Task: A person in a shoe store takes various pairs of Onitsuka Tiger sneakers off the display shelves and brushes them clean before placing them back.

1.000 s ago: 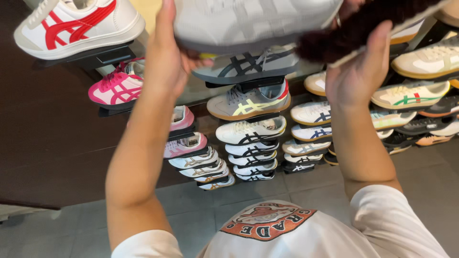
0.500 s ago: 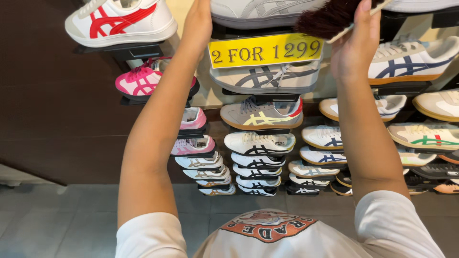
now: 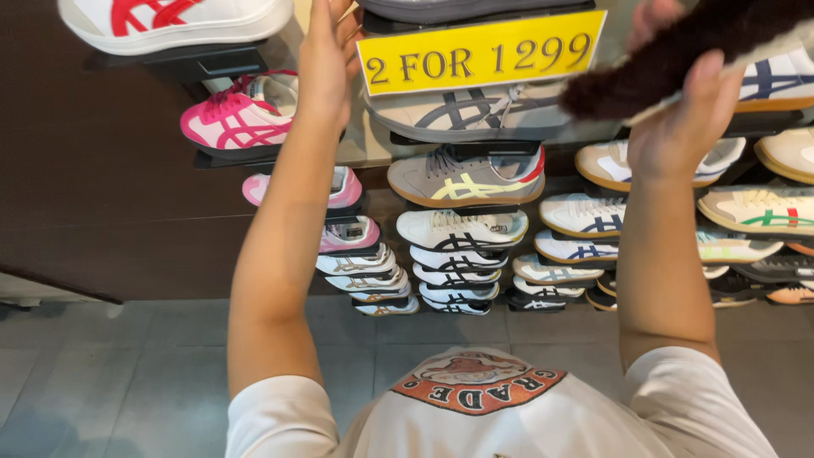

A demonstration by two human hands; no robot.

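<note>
The fingers of the right hand [image 3: 682, 114] are curled around a dark brown fluffy duster [image 3: 678, 51], thumb pressed up against its pile at about 1 o'clock of the frame, so the fuzzy head lies flat across the white shoe with navy stripes [image 3: 776, 80] on the upper shelf. The left hand [image 3: 326, 64], at 11 o'clock, has its fingers stretched out and released, the palm lying against the edge of the display beside the yellow price sign [image 3: 482, 53]; it appears to steady the reach, gripping nothing. Below the sign, a grey shoe [image 3: 475, 110] and a tan shoe with a yellow stripe [image 3: 466, 178] rest on small dark brackets, angled sideways to show their profiles, with a pink shoe [image 3: 242, 119] at 10 o'clock.
</note>
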